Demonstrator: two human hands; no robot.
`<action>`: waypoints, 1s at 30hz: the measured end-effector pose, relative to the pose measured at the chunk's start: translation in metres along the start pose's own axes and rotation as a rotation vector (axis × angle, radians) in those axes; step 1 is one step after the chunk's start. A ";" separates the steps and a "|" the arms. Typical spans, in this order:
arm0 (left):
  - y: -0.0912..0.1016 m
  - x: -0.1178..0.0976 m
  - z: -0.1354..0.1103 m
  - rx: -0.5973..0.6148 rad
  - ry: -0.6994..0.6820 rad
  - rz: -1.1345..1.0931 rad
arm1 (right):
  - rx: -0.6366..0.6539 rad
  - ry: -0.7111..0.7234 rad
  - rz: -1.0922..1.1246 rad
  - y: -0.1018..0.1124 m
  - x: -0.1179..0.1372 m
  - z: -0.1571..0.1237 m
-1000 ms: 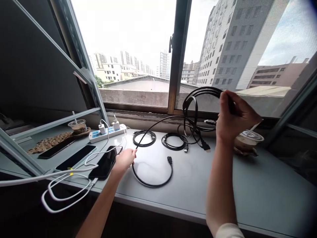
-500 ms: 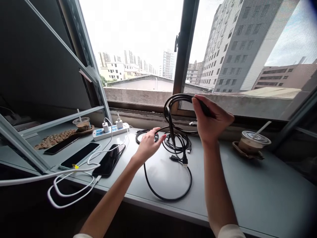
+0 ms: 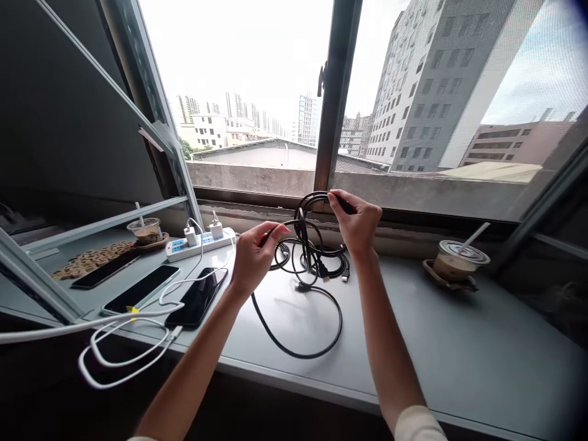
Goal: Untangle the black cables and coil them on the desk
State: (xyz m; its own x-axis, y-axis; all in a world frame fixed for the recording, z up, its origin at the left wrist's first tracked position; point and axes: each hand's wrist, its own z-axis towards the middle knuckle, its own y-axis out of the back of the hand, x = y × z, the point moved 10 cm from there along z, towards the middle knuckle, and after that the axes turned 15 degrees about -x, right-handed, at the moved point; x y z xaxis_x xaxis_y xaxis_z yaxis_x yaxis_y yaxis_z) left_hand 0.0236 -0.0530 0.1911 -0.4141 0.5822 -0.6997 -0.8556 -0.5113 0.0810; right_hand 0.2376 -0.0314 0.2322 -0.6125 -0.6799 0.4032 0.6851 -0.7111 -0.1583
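Observation:
My right hand [image 3: 357,220] is closed on the upper part of a looped black cable [image 3: 297,353], held above the desk. To its left, my left hand [image 3: 255,254] pinches a strand of the same cable between thumb and fingers. Loops hang between the two hands, and one long loop rests on the desk toward me. A dark plug [image 3: 303,286] lies at the inner end of that loop. Behind the hanging loops, more coiled black cable [image 3: 337,269] with a metal-tipped plug [image 3: 345,275] sits on the desk, partly hidden.
Left of my hands lie a black phone [image 3: 195,300], another phone [image 3: 140,291] and white charging cables [image 3: 124,358]. A power strip [image 3: 201,245] with two chargers stands near the window. An iced drink cup [image 3: 459,260] rests on a holder at the right. A metal frame [image 3: 174,147] rises at left.
My left hand has closed from spread fingers onto a cable strand and moved slightly left. My right hand has come lower and left with the loops.

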 end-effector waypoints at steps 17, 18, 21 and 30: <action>0.088 0.066 -0.036 -0.443 0.219 -0.148 | -0.237 -0.451 -0.066 0.059 -0.107 0.019; 0.082 0.079 -0.038 -0.360 0.264 -0.099 | -0.225 -0.470 -0.028 0.058 -0.101 0.020; 0.065 0.114 -0.043 -0.163 0.376 0.071 | -0.083 -0.508 0.107 0.034 -0.075 0.015; 0.026 0.088 -0.071 0.021 0.477 0.063 | 0.746 -0.504 0.486 -0.074 0.026 -0.067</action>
State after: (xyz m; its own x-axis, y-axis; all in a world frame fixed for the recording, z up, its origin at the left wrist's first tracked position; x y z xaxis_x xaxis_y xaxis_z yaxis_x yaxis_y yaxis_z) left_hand -0.0134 -0.0599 0.0813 -0.2810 0.1930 -0.9401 -0.8415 -0.5205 0.1447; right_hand 0.1447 -0.0083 0.1936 -0.0841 -0.5880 0.8045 0.9915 0.0313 0.1265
